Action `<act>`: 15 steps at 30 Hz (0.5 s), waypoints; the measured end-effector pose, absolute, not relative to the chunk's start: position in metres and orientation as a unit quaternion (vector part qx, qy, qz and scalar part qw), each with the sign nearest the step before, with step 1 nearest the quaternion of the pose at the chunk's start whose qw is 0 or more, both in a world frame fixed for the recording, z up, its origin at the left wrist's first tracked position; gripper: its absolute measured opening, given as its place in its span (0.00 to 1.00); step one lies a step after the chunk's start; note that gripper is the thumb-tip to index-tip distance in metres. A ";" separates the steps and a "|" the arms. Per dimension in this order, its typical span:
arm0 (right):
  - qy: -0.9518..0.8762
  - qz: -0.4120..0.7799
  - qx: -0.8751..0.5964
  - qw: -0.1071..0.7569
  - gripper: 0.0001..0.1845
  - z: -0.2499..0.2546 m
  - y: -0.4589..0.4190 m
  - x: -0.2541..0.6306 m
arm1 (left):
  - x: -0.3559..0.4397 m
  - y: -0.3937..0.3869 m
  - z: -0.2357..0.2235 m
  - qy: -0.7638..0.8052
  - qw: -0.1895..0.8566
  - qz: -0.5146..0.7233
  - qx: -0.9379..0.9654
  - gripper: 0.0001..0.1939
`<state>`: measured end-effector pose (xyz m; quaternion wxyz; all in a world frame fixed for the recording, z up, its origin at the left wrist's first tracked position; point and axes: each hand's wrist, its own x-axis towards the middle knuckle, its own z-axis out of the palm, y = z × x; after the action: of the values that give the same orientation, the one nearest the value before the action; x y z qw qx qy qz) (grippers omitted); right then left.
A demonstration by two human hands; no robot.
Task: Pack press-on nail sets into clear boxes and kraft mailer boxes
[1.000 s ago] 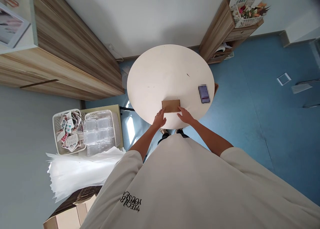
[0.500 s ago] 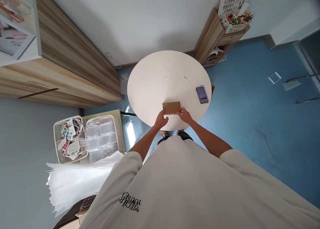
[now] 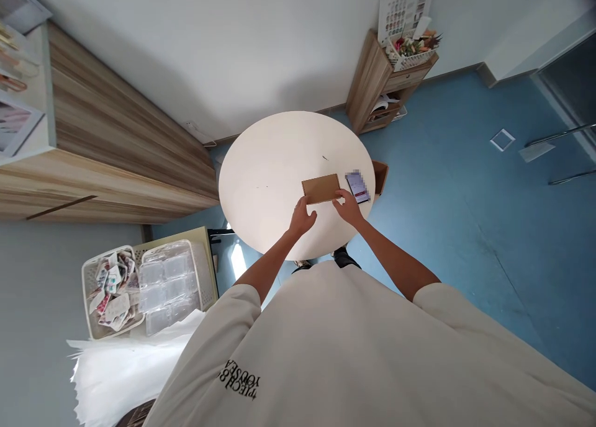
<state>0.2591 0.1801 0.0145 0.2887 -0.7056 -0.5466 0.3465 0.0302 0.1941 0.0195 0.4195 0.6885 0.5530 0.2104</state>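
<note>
A flat brown cardboard box (image 3: 321, 188), its lid closed, is held between my two hands over the round white table (image 3: 261, 160). My left hand (image 3: 302, 217) grips the box's near left corner, with the fingertips at its edge. At the near right corner my right hand (image 3: 347, 206) has its fingers on the top and its thumb at the front edge. Just right of that hand a phone (image 3: 357, 186), partly pixelated, lies on the table. Whether the box touches the tabletop, I cannot tell.
To the left, a white basket of small cards (image 3: 114, 293) stands beside a basket of clear plastic boxes (image 3: 170, 278), with white sheets (image 3: 121, 365) nearer me. A tall wooden cabinet (image 3: 125, 116) rises at the left. Beyond the table is a small wooden cabinet (image 3: 372, 79).
Both hands have moved the box away from my body, and it now looks larger and slightly tilted, closer to the phone. My view has shifted too.
</note>
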 end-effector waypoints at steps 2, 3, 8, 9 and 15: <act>-0.536 0.340 -0.703 0.321 0.24 0.013 0.189 0.289 | 0.061 0.205 0.020 0.541 0.426 0.228 0.688 0.34; -0.529 0.336 -0.704 0.334 0.24 0.012 0.193 0.305 | 0.078 0.210 0.020 0.535 0.428 0.235 0.690 0.34; -0.491 0.307 -0.735 0.353 0.23 0.010 0.203 0.395 | 0.171 0.237 0.022 0.501 0.434 0.229 0.713 0.34; -0.484 0.299 -0.742 0.355 0.23 0.010 0.204 0.414 | 0.190 0.242 0.022 0.494 0.437 0.224 0.718 0.34; -0.447 0.269 -0.770 0.367 0.21 0.010 0.195 0.518 | 0.304 0.262 0.022 0.451 0.446 0.195 0.748 0.32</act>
<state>0.5176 0.1945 0.0098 0.3668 -0.7699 -0.4475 0.2694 0.3038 0.2619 0.0221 0.4455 0.7482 0.4512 0.1953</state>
